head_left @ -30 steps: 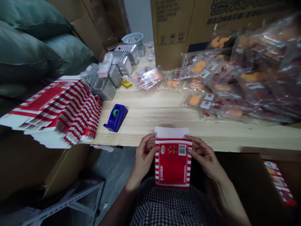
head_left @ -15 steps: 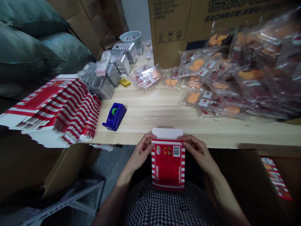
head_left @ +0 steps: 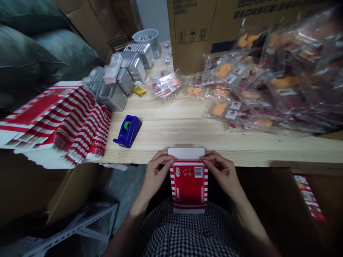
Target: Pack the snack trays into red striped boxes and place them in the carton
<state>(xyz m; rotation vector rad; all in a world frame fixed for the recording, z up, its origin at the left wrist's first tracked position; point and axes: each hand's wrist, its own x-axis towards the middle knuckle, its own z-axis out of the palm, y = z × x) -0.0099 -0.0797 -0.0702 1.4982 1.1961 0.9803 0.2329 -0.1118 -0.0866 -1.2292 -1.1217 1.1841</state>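
A red box with white striped sides (head_left: 189, 185) hangs at the table's front edge, its printed back with a barcode facing me and a white flap standing up at its top. My left hand (head_left: 158, 169) pinches the box's upper left corner beside the flap. On the other side, my right hand (head_left: 221, 169) pinches the upper right corner between thumb and fingers. The lower end of the box is over my checkered apron (head_left: 184, 232).
Striped flat boxes (head_left: 61, 125) are stacked at the left, near a blue tape dispenser (head_left: 128, 131). Clear plastic cases (head_left: 114, 94), a yellow packet (head_left: 139, 90) and a bowl (head_left: 146, 36) stand behind. Bagged toy pieces (head_left: 249, 92) heap at the right before a carton (head_left: 193, 35).
The view has shifted slightly. The box's lower end has tilted away a little and looks shorter, while both hands keep hold of its upper corners.
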